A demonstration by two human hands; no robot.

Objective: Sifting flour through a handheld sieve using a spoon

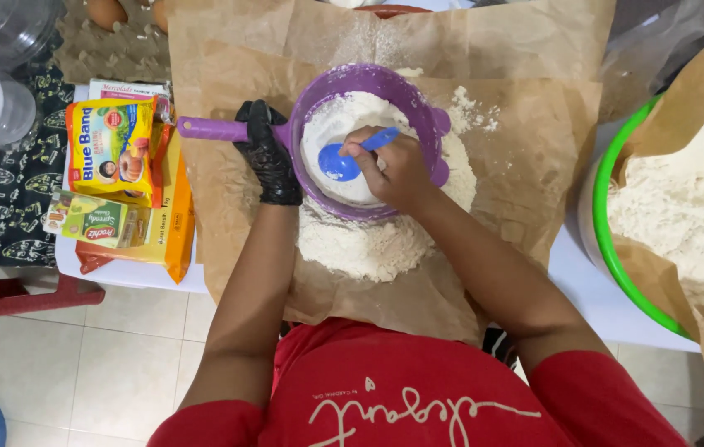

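Left hand [267,154], in a black glove, fingers curled closed in a grip, forearm bare and extended forward. Right hand [391,170] bare, fingers pinched closed, wrist bent inward, forearm angled from lower right. Red sleeves at both upper arms.

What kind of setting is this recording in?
Likely a home kitchen or small baking setup: a purple sieve of flour over brown paper, an egg tray, packaged baking ingredients on a white table, and a tiled floor.
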